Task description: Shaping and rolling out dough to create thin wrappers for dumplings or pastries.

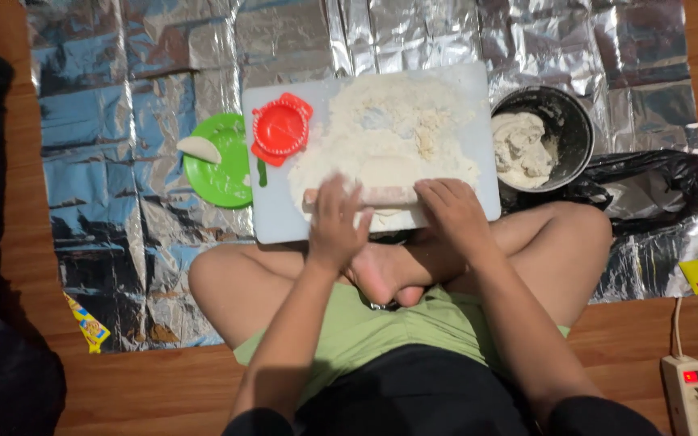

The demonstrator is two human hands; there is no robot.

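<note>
Both hands (337,222) (450,211) press rolling pin (381,196) under their fingers (438,190)

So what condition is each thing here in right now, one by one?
Rolling pin: lying flat, under both hands.
Left hand: pressed on the pin.
Right hand: pressed on the pin.
Dough sheet: flattened, on floured board.
Cutting board: heaped with flour.
Red dumpling press: open, empty.
Green plate: holds one folded dumpling.
Black bowl: partly filled with dough.
Power strip: switch lit.
</note>
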